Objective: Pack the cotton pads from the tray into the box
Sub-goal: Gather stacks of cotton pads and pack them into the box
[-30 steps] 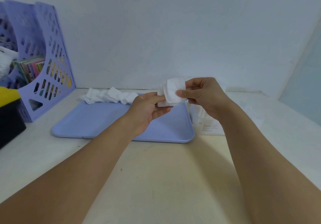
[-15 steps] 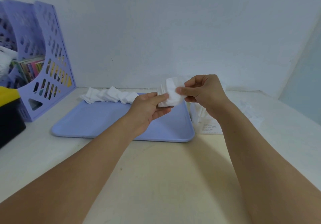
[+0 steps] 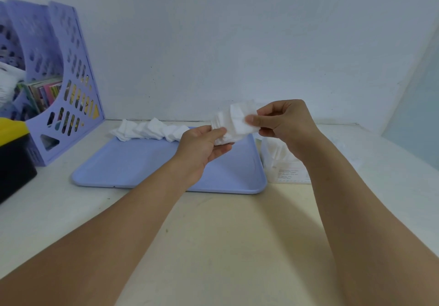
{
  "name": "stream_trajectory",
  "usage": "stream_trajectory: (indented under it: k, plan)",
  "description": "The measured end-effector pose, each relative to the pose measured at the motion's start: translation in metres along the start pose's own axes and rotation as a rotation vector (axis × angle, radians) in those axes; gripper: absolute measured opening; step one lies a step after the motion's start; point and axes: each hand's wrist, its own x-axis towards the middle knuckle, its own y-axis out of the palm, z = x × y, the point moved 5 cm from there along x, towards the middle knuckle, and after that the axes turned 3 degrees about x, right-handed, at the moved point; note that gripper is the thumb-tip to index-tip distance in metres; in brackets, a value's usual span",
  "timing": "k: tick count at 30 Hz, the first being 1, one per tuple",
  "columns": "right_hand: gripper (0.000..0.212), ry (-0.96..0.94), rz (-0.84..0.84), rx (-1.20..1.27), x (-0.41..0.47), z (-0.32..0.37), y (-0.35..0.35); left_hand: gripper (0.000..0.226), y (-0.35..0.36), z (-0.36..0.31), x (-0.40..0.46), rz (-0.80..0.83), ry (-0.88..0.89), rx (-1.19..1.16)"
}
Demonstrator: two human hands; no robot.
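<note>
A stack of white cotton pads (image 3: 234, 123) is held in the air above the right end of the lilac tray (image 3: 133, 163). My left hand (image 3: 202, 146) grips its lower left end, and my right hand (image 3: 282, 121) pinches its upper right end with thumb and fingers. More white cotton pads (image 3: 149, 130) lie in a loose row along the tray's far edge. The clear box (image 3: 282, 163), with white pads inside and a printed label on its front, stands just right of the tray, partly hidden by my right wrist.
A lilac perforated file holder (image 3: 59, 87) with books stands at the back left against the wall. A black and yellow container (image 3: 11, 153) sits at the left edge. The white tabletop (image 3: 225, 234) stretches toward me under my forearms.
Both hands have shifted the stack of pads slightly, my right hand rising a little and adjusting its pinch. The row of pads on the tray has stayed put.
</note>
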Motion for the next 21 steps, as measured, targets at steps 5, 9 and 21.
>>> stream_trajectory:
  k: [5,9,21]
  plan:
    - [0.016,0.071,0.153,0.209,-0.003,0.0,0.007,0.015,-0.003,-0.001,0.001,-0.029,0.021,0.016]
    - [0.022,0.052,0.112,0.012,0.0,-0.012,0.018,0.019,0.005,-0.002,-0.004,0.059,0.046,0.058]
    - [0.071,0.217,0.351,-0.013,-0.011,-0.028,0.073,0.034,0.028,0.002,-0.009,0.22,-0.089,-0.147]
